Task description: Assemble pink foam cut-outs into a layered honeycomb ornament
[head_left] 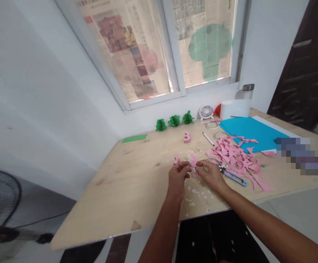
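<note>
A small curved pink paper piece (194,157) is between my two hands, above the wooden table. My left hand (177,179) is closed in a pinch at its left edge. My right hand (213,176) pinches it from the right with thumb and forefinger. The exact grip of the fingertips is too small to make out. Just beyond my left hand lies a little pink folded piece (176,159). Another pink curled paper piece (186,137) stands farther back. Tiny white scraps (198,191) are scattered around and in front of my hands.
To the right are a blue utility knife (234,176), a heap of pink paper offcuts (230,153), tape rings (211,125), a white pen (208,139) and blue sheets (253,130). Several green paper ornaments (174,121), a small white fan (206,112) and a bottle (248,92) line the back.
</note>
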### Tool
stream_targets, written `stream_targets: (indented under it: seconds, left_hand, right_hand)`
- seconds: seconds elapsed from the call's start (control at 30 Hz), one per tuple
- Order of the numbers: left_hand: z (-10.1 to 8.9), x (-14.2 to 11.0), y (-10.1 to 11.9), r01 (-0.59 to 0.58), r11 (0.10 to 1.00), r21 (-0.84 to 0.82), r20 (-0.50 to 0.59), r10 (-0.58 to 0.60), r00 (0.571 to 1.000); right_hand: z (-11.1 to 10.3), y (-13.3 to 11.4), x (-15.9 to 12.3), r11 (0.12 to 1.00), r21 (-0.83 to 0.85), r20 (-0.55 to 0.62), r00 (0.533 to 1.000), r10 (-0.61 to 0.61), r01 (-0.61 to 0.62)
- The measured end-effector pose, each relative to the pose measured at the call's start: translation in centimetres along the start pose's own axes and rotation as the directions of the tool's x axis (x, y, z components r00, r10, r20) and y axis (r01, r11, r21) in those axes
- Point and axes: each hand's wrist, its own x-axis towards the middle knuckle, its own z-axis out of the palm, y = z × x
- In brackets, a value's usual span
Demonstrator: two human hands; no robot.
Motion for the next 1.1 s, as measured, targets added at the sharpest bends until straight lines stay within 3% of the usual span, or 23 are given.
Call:
stream_targets:
  seconds: [0.27,0.4,0.47,0.5,0.57,0.67,0.73,0.83,0.93,1.1]
  left_hand:
    - [0.4,0.2,0.3,-0.018,1.000,0.022,0.000,0.018,1.000]
    - [-0.7,1.3,1.1,-0.056,0.996,-0.065,-0.067,0.051,0.996]
    - [-1.1,1.7,1.4,-0.064,0.992,-0.112,-0.094,0.054,0.994]
    - [-1.2,1.8,1.6,-0.063,0.989,-0.132,-0.102,0.050,0.994]
    - [-1.2,1.9,1.9,-0.056,0.985,-0.164,-0.110,0.038,0.993]
    - [-1.1,2.3,2.5,-0.045,0.980,-0.196,-0.115,0.022,0.993]
    - [-1.1,2.8,3.0,-0.043,0.977,-0.209,-0.125,0.017,0.992]
    - [-1.2,3.7,3.7,-0.041,0.975,-0.217,-0.136,0.011,0.991]
    - [-1.0,4.3,3.7,-0.036,0.977,-0.209,-0.133,0.009,0.991]
    - [0.5,3.7,2.1,-0.022,0.988,-0.152,-0.085,0.009,0.996]
  right_hand:
    - [-1.0,-1.5,-0.6,0.987,0.146,-0.016,0.997,0.070,-0.067]
    - [-1.6,-3.4,-3.6,0.971,0.224,-0.067,0.993,0.102,-0.085]
    - [-0.8,-5.0,-5.9,0.949,0.300,0.040,0.995,0.087,-0.095]
    - [-0.2,-5.8,-6.8,0.897,0.417,0.183,0.980,0.072,-0.144]
    - [1.3,-7.0,-7.9,0.809,0.535,0.428,0.904,-0.011,-0.244]
    - [2.9,-7.4,-7.0,0.778,0.566,0.511,0.856,-0.073,-0.272]
    - [2.9,-6.3,-4.9,0.780,0.568,0.444,0.896,-0.023,-0.261]
    - [1.7,-3.7,-2.0,0.810,0.535,0.235,0.963,0.131,-0.240]
    - [0.4,-1.5,-1.1,0.831,0.500,0.103,0.969,0.225,-0.246]
    - [0.5,-1.0,-2.2,0.819,0.499,0.070,0.955,0.288,-0.284]
